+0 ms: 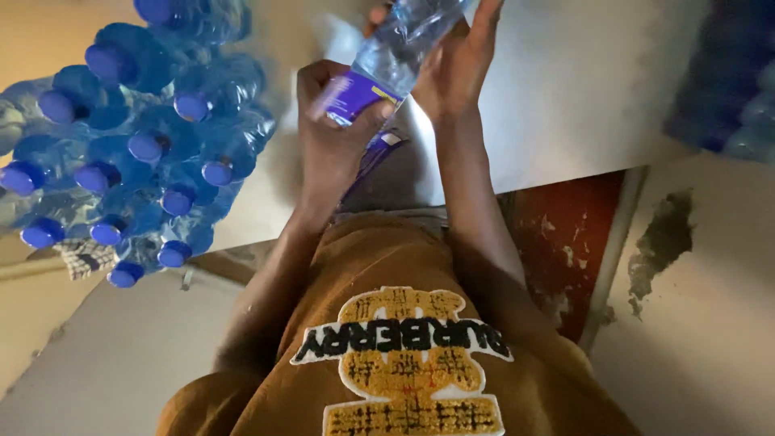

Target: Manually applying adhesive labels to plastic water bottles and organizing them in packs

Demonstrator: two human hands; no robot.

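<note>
I hold a clear plastic water bottle (401, 42) in front of my chest with both hands. My left hand (331, 141) is wrapped around its purple label (351, 95). A loose strip of that purple label (373, 157) hangs down below the fingers. My right hand (456, 64) clasps the clear body of the bottle from the other side, fingers stretched along it. The bottle's ends run out of the top of the view. My brown shirt with a yellow patch (408, 363) fills the bottom.
A shrink-wrapped pack of several clear bottles with blue caps (137, 145) lies at the left, caps facing me. More blue bottles (735, 89) are blurred at the top right. A checked cloth (85, 258) sits under the pack. A worn red floor patch (565, 242) lies at right.
</note>
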